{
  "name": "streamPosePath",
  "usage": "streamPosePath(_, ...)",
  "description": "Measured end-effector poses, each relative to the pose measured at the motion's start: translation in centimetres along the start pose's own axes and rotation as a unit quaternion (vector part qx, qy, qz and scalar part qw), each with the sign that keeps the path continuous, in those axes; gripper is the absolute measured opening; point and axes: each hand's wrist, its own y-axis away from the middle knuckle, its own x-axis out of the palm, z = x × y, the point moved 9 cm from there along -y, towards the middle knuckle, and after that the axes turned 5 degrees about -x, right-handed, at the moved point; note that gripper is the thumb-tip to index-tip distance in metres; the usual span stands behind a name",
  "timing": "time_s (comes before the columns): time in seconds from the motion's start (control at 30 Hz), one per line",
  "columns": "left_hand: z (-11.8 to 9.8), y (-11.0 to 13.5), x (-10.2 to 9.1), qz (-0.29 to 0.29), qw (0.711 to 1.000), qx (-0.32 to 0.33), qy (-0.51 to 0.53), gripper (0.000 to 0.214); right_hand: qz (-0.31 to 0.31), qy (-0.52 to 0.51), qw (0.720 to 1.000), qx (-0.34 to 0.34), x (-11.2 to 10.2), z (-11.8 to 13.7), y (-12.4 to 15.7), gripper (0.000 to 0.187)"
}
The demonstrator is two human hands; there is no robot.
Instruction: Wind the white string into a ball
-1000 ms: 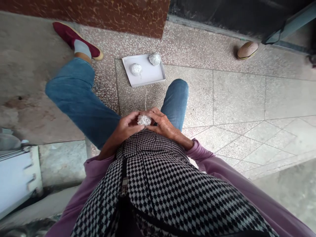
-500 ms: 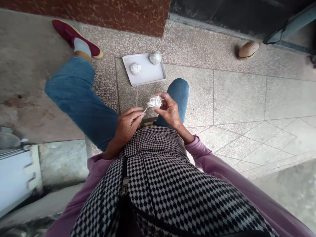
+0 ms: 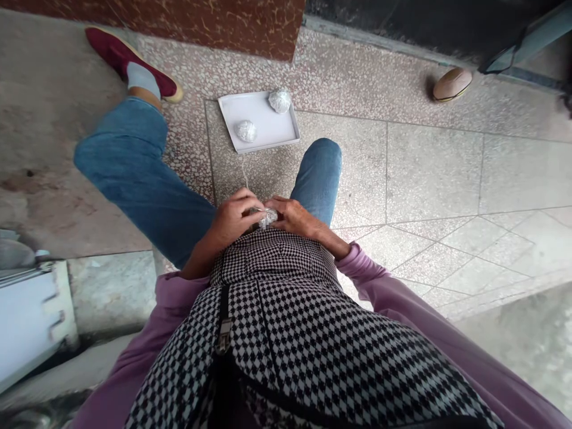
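Observation:
Close to my lap, my right hand is closed around a small bundle of shiny white yarn, partly hidden by the fingers. From the left, my left hand meets it with fingertips pinched together on white yarn at the bundle's edge. A thin white strand runs down from the tray side to my left hand. Two wound white balls, a nearer yarn ball and a farther yarn ball, rest in a shallow white tray on the floor.
My knees in jeans flank the space before me. A red-brown marbled block stands beyond the tray. At the right lies a tan rounded object, possibly a shoe tip. A white box-like item is at the lower left.
My right hand has brought the yarn bundle down and left toward my lap, turning over it. My left hand has moved slightly right, so both hands now meet at the bundle.

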Motion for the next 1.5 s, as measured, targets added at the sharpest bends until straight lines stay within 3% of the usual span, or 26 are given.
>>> streamPosePath(0.1, 0.9, -0.3, -0.7, 0.012, 0.993, -0.056, 0.102, 0.029, 0.002, -0.197, 0.98, 0.015, -0.5, 0.6, 0.6, 0.056)
streamPosePath(0.17, 1.2, -0.3, -0.8, 0.023, 0.984, -0.083, 0.156, 0.037, -0.012, -0.351, 0.936, 0.012, -0.6, 1.1, 0.7, 0.069)
streamPosePath(0.27, 1.5, -0.4, -0.8, 0.009, 0.972, -0.099, 0.211, 0.045, -0.046, -0.453, 0.89, -0.026, -1.3, 1.7, 0.3, 0.084)
streamPosePath(0.37, 1.5, -0.6, -0.9, -0.021, 0.967, -0.105, 0.229, 0.044, -0.081, -0.476, 0.874, -0.05, -1.7, 1.2, -0.3, 0.088)
streamPosePath(0.63, 0.4, -0.1, -2.6, -0.125, 0.977, -0.086, 0.153, 0.026, -0.15, -0.545, 0.825, -0.033, -1.7, -1.5, -0.8, 0.073)
streamPosePath(0.8, -1.7, 0.3, -3.4, -0.187, 0.979, -0.027, 0.07, 0.01, -0.165, -0.538, 0.826, -0.045, -1.8, -1.9, -0.5, 0.077)
streamPosePath(0.93, -3.1, 0.7, -4.0, -0.232, 0.973, -0.001, 0.002, 0.009, -0.178, -0.558, 0.811, 0.008, -1.4, -2.4, -0.3, 0.08)
streamPosePath(1.0, -3.4, 0.6, -3.8, -0.211, 0.977, -0.002, 0.018, 0.006, -0.185, -0.572, 0.799, 0.029, -1.3, -2.4, -0.2, 0.08)
streamPosePath(1.13, -3.8, 0.2, -2.2, -0.098, 0.992, -0.011, 0.085, 0.028, -0.192, -0.578, 0.793, 0.025, -1.5, -1.5, 0.1, 0.08)
streamPosePath(1.2, -4.3, -0.1, -1.8, -0.073, 0.993, 0.0, 0.092, 0.029, -0.193, -0.581, 0.79, 0.031, -1.5, -1.3, 0.2, 0.077)
streamPosePath(1.33, -4.9, -0.5, -2.1, -0.086, 0.993, 0.014, 0.078, 0.015, -0.205, -0.579, 0.787, 0.062, -1.4, -1.5, 0.4, 0.072)
streamPosePath(1.5, -5.1, -0.2, -2.5, -0.111, 0.992, 0.012, 0.055, 0.008, -0.209, -0.559, 0.801, 0.047, -1.7, -1.3, 0.5, 0.078)
